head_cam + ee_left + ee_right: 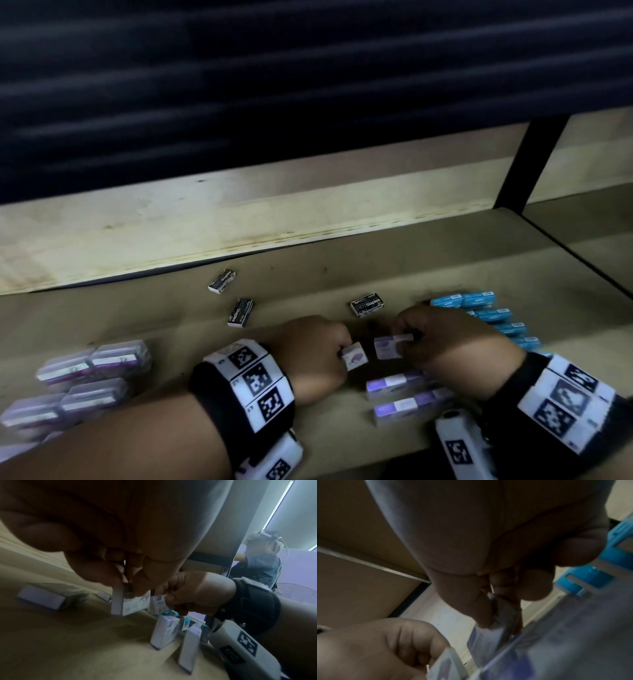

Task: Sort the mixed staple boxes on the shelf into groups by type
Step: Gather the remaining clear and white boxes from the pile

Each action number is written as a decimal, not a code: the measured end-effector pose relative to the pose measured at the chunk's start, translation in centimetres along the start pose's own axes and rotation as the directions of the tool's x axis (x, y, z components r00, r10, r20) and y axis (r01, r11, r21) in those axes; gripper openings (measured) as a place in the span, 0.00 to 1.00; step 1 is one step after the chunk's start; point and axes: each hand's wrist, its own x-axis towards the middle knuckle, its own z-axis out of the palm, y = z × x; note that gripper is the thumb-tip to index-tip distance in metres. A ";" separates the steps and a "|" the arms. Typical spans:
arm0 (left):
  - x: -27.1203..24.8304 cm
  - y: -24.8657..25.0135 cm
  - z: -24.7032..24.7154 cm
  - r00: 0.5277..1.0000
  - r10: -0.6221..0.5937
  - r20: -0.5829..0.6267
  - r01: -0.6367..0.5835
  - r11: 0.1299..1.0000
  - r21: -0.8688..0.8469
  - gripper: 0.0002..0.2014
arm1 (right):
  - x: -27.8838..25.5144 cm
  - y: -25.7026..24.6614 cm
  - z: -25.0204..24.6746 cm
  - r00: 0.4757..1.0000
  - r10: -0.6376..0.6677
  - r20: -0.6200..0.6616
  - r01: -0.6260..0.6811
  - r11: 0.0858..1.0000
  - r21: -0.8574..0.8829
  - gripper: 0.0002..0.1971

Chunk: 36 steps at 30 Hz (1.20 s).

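Your left hand [313, 356] is curled into a near fist, its fingertips pinching one small white-and-purple cardboard box [354, 357] by its short end, so the box hangs tilted just above the shelf board [171, 318]. Your right hand [445, 346] pinches a second box of the same kind [388, 346] between thumb and fingers, just right of the first; the two boxes are close but apart, as the left wrist view also shows. Taking the pair of held boxes as the landmark: directly toward you from them lie two more white-and-purple boxes [399, 385], flat rectangular cartons with glossy faces, one behind the other. Beyond the pair, toward the pale plywood back panel [205, 219], sit three black boxes printed "Staples": one [366, 304] just behind your right hand, one [240, 312] off to the left, and one [222, 281] farther back and left, each lying flat at its own angle. Right of the pair, a row of bright blue boxes [479, 299] runs along the shelf; at least five show, some partly hidden by your right wrist. Far left of the pair is a blurred cluster of clear, shiny plastic-looking cases with purple contents [92, 373]; about four can be made out, though the blur makes the count uncertain. The shelf surface is matte tan board.
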 end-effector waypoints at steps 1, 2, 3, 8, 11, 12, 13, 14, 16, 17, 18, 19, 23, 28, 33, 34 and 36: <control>0.4 0.2 0.1 1.000 0.001 0.012 -0.001 1.000 0.004 0.08 | 0.0 0.1 0.0 1.000 0.010 0.016 -0.010 1.000 -0.015 0.08; 0.7 0.3 0.3 1.000 0.000 0.025 0.000 1.000 0.005 0.11 | 0.0 0.2 0.0 0.999 0.012 0.033 -0.011 0.999 -0.031 0.07; 0.9 0.5 0.5 0.999 0.000 0.038 -0.001 1.000 0.008 0.13 | 0.0 0.2 -0.1 0.999 0.016 0.051 -0.014 0.999 -0.046 0.06; 1.9 1.6 0.8 0.998 0.017 0.053 -0.018 0.999 0.027 0.08 | 0.4 0.4 -0.4 0.995 0.026 0.095 -0.020 0.998 -0.061 0.08; 2.3 2.1 0.8 0.997 0.031 0.076 -0.036 0.998 0.056 0.03 | 0.6 0.1 -0.4 0.993 -0.023 0.117 0.038 0.991 -0.128 0.07; 2.4 2.2 0.9 0.996 0.031 0.083 -0.036 0.998 0.060 0.06 | 0.7 -0.1 -0.4 0.993 -0.028 0.118 0.043 0.990 -0.131 0.05; 2.5 2.2 1.0 0.996 0.029 0.087 -0.035 0.998 0.060 0.07 | 0.7 -0.2 -0.5 0.992 -0.021 0.121 0.037 0.990 -0.134 0.03; 2.6 2.2 1.1 0.996 0.030 0.084 -0.035 0.998 0.061 0.08 | 0.7 -0.3 -0.5 0.992 -0.017 0.123 0.034 0.990 -0.136 0.02; 2.9 2.2 1.3 0.997 0.030 0.078 -0.034 0.998 0.057 0.08 | 0.7 -0.3 -0.5 0.991 -0.001 0.133 0.020 0.989 -0.148 0.07; 3.0 2.2 1.4 0.996 0.030 0.080 -0.034 0.998 0.047 0.07 | 0.7 -0.2 -0.6 0.990 0.012 0.137 0.009 0.988 -0.156 0.10; 3.0 2.1 1.5 0.996 0.031 0.082 -0.034 0.999 0.032 0.06 | 0.8 -0.1 -0.5 0.991 0.021 0.135 0.001 0.987 -0.159 0.12; 3.1 2.1 1.7 0.996 0.030 0.085 -0.031 0.999 0.016 0.05 | 0.8 -0.1 -0.5 0.990 0.028 0.135 -0.006 0.986 -0.166 0.14; 3.0 1.8 2.1 0.997 0.021 0.069 -0.019 0.999 -0.030 0.03 | 0.8 0.0 -0.2 0.987 0.035 0.160 -0.009 0.987 -0.160 0.18; 2.2 1.3 2.2 1.000 0.028 -0.009 -0.029 0.993 -0.113 0.02 | 0.7 0.0 -0.5 0.988 0.035 0.148 -0.014 0.990 -0.144 0.13; -0.3 -0.9 2.4 0.992 -0.075 -0.103 0.049 0.971 -0.234 0.20 | 0.8 -0.1 -1.8 0.999 0.005 0.046 0.000 0.993 -0.115 0.08; -1.0 -1.4 2.5 0.989 -0.094 -0.116 0.060 0.960 -0.274 0.19 | 0.9 0.0 -2.1 1.000 0.004 0.014 -0.002 0.993 -0.119 0.11; -2.3 -2.4 2.4 0.982 -0.124 -0.140 0.076 0.950 -0.304 0.18 | 1.0 -0.2 -2.7 0.999 -0.009 -0.039 0.003 0.989 -0.145 0.13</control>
